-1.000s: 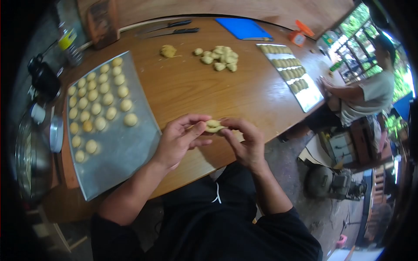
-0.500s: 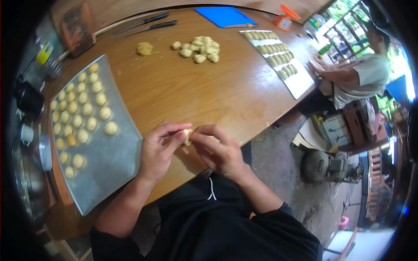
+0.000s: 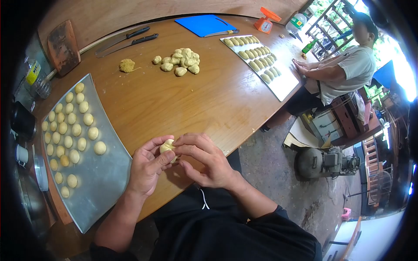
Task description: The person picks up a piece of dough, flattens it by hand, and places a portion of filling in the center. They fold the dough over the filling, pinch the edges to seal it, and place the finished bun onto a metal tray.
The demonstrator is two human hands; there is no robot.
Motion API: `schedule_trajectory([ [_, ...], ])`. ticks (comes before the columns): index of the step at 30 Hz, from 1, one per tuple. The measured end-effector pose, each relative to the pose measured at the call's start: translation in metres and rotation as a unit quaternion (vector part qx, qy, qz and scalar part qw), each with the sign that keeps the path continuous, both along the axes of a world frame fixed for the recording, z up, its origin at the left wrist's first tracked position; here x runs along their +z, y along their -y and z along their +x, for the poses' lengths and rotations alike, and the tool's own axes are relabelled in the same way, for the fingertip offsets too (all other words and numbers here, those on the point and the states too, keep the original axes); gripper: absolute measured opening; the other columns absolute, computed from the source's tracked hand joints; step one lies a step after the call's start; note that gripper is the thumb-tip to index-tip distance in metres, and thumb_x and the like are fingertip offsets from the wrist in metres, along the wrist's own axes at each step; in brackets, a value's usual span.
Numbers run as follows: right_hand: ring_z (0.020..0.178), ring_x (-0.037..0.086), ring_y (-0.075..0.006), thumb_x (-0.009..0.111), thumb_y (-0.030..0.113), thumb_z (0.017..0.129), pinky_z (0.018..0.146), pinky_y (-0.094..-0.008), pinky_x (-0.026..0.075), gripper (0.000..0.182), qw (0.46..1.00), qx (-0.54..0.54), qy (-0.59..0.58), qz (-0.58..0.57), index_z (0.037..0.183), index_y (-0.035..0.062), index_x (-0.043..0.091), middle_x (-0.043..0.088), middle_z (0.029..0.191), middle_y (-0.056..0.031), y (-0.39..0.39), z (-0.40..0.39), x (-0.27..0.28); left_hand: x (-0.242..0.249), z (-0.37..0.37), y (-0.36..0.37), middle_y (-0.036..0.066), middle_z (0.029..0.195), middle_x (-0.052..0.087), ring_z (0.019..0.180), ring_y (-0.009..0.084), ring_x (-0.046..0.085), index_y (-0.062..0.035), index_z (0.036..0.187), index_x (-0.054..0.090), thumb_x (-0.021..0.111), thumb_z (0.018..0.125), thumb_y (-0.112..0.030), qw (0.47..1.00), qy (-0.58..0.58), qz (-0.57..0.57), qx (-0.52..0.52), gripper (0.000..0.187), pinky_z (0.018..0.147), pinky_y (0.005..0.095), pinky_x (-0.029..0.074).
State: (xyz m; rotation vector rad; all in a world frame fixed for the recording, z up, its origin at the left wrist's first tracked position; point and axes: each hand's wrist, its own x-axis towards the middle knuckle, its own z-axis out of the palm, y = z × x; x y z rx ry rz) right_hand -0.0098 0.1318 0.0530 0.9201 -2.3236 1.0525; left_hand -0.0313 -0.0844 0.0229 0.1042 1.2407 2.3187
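A small pale-yellow piece of dough (image 3: 167, 147) is held above the table's near edge. My left hand (image 3: 148, 163) pinches it between thumb and fingers. Curled over the dough's right side, my right hand (image 3: 207, 158) touches it with its fingertips, the thumb lower down; the fingers partly hide the dough. To the left lies a metal tray (image 3: 104, 178) with rows of round dough balls (image 3: 74, 156). Farther back on the table are a heap of dough pieces (image 3: 185, 58) and a crumbly yellow-brown lump (image 3: 127, 65).
Two knives (image 3: 139, 39) and a blue cutting board (image 3: 204, 26) lie at the table's back. A white tray (image 3: 278, 87) carries rows of shaped dough pieces (image 3: 261, 63). Behind it stands an orange scale (image 3: 264, 25). A co-worker (image 3: 344, 74) stands at the right end, above a compressor (image 3: 320, 163).
The view has shifted, so the table's things appear further left and the tray lower. My right hand's fingers have moved from a pinch beside the dough to reaching over it.
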Motion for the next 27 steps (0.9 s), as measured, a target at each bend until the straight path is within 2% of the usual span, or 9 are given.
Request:
schedule_trajectory([
  [3,0.128,0.063,-0.0391,0.084,0.009,0.086,0.105,-0.0465,0.055,0.052,0.993,-0.004,0.086,-0.075,0.135,0.0037,0.067,0.064,0.137,-0.019,0.004,0.007,0.003,0.0,0.002,-0.002,0.009,0.12,0.071,0.105,0.0161,0.073,0.0004,0.134,0.065,0.078,0.1,-0.003,1.0,0.007,0.004,0.026,0.037,0.093,0.0334,0.065],
  [6,0.128,0.068,-0.0374,0.088,0.013,0.086,0.106,-0.0498,0.056,0.062,0.998,0.018,0.04,0.05,0.144,0.0051,0.067,0.065,0.147,-0.0197,0.008,-0.002,0.002,-0.008,0.005,-0.005,0.009,0.121,0.071,0.105,0.016,0.073,-0.0001,0.135,0.063,0.081,0.098,-0.001,1.0,-0.028,0.002,0.007,0.041,0.092,0.0332,0.065],
  [9,0.127,0.07,-0.0363,0.087,0.014,0.086,0.108,-0.0489,0.057,0.057,0.999,0.011,0.003,0.049,0.14,0.0054,0.07,0.07,0.144,-0.0172,0.002,-0.005,-0.008,-0.006,0.004,-0.008,0.01,0.122,0.07,0.107,0.0169,0.073,-0.0006,0.138,0.059,0.082,0.096,-0.002,0.999,-0.015,0.018,0.021,0.048,0.093,0.0331,0.065],
  [11,0.126,0.071,-0.0361,0.085,0.012,0.086,0.108,-0.0489,0.057,0.054,0.999,0.003,-0.005,0.048,0.138,0.0055,0.071,0.071,0.142,-0.0161,-0.005,-0.005,-0.01,-0.011,0.004,-0.004,0.009,0.13,0.07,0.107,0.0167,0.075,-0.0024,0.143,0.054,0.081,0.101,-0.017,0.999,-0.015,0.037,-0.018,0.052,0.089,0.0291,0.064],
  [16,0.127,0.071,-0.035,0.083,0.008,0.087,0.109,-0.0489,0.056,0.049,0.999,-0.025,-0.035,0.033,0.135,0.0053,0.073,0.073,0.14,-0.0151,-0.008,-0.009,-0.007,0.002,0.006,-0.005,0.012,0.131,0.071,0.112,0.02,0.075,0.0006,0.145,0.056,0.074,0.107,-0.021,0.996,0.041,0.066,-0.037,0.048,0.094,0.0327,0.064],
  [18,0.128,0.07,-0.0343,0.08,0.012,0.09,0.108,-0.0479,0.056,0.052,0.998,-0.008,-0.033,0.048,0.14,0.0035,0.068,0.072,0.139,-0.0163,-0.006,-0.01,-0.007,-0.004,0.005,-0.003,0.012,0.131,0.072,0.111,0.0202,0.075,0.0011,0.146,0.057,0.071,0.108,-0.024,0.996,0.048,0.057,-0.049,0.047,0.094,0.0327,0.065],
  [24,0.13,0.067,-0.0384,0.081,0.024,0.097,0.105,-0.0476,0.057,0.06,0.997,-0.01,0.046,-0.067,0.15,0.0053,0.058,0.064,0.15,-0.0174,0.001,-0.001,0.004,-0.009,0.007,-0.004,0.012,0.12,0.075,0.109,0.0184,0.075,0.0031,0.135,0.066,0.071,0.107,-0.009,1.0,-0.014,-0.002,-0.001,0.031,0.093,0.0324,0.065],
  [25,0.13,0.067,-0.0384,0.081,0.024,0.097,0.105,-0.0476,0.057,0.06,0.997,-0.011,0.045,-0.067,0.15,0.0053,0.058,0.064,0.15,-0.0174,-0.001,0.0,0.005,-0.015,0.008,-0.008,0.012,0.121,0.074,0.111,0.0175,0.074,0.0034,0.136,0.064,0.071,0.105,-0.004,0.998,-0.057,-0.029,0.016,0.033,0.092,0.0314,0.064],
  [27,0.123,0.073,-0.0341,0.087,0.021,0.093,0.1,-0.0432,0.06,0.062,0.984,-0.067,0.167,-0.006,0.148,0.0049,0.063,0.07,0.139,-0.0195,-0.003,0.003,0.005,-0.016,0.01,-0.013,0.012,0.123,0.074,0.112,0.0167,0.073,0.0036,0.137,0.063,0.072,0.103,0.001,0.993,-0.099,-0.055,0.033,0.035,0.092,0.0304,0.064],
])
